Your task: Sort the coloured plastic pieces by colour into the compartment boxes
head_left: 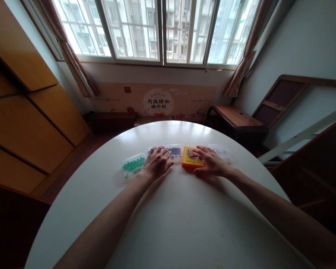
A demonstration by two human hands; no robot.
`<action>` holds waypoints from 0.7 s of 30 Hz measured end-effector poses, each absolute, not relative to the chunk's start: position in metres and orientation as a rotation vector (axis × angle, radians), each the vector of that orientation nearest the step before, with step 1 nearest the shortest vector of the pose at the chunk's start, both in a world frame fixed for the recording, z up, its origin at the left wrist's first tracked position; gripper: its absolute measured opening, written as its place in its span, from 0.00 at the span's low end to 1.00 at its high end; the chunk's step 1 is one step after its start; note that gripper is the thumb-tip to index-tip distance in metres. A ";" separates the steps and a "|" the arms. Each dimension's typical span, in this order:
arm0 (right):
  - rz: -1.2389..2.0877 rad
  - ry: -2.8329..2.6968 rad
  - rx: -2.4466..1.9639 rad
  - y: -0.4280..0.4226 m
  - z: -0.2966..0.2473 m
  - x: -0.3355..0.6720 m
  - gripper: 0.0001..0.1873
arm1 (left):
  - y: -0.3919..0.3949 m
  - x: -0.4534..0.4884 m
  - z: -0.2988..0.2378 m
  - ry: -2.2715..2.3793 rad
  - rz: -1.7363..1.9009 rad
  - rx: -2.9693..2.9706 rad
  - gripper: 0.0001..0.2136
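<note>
On the white round table, my left hand [156, 163] reaches over some clear plastic boxes with its fingers outstretched. A clear box of small dark pieces [175, 151] lies just beyond its fingertips, partly covered by them. To its left is a clear box of green pieces [133, 163]. My right hand [212, 161] lies over the right part of a yellow and orange box [188, 158] with printed characters, fingers stretched and thumb apart at the near edge. Whether it touches the box is hard to tell. Behind that hand sits another clear box [221, 151] with pale contents, partly hidden.
The table [182, 224] curves away at its far edge. Past it stand a low wooden bench [238, 115] and a printed panel [184, 95] under a barred window. Orange cabinets [25, 130] line the left side, and a wooden chair-like frame [281, 93] leans at right.
</note>
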State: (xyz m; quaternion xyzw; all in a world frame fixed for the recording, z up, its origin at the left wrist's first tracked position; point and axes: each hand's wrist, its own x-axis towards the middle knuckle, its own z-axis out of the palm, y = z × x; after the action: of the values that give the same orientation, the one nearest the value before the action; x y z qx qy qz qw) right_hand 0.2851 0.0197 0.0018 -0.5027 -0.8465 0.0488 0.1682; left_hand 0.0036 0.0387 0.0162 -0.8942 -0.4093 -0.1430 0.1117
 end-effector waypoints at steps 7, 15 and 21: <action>0.124 -2.421 -1.671 0.015 0.014 0.271 0.43 | 0.024 0.001 0.010 -1.307 -0.481 -2.606 0.23; 0.073 -2.330 -1.578 0.011 0.043 0.294 0.43 | 0.013 -0.041 0.024 -1.415 -0.659 -2.441 0.19; -0.073 -2.155 -1.853 0.046 0.047 0.363 0.42 | 0.007 -0.097 0.021 -1.656 -0.657 -2.288 0.19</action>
State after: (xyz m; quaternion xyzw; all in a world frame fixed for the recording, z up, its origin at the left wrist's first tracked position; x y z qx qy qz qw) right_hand 0.3632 0.0464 0.0468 -0.6446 -0.7495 -0.0253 0.1487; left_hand -0.0975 0.0069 0.0206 -0.7832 -0.5670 -0.2248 0.1207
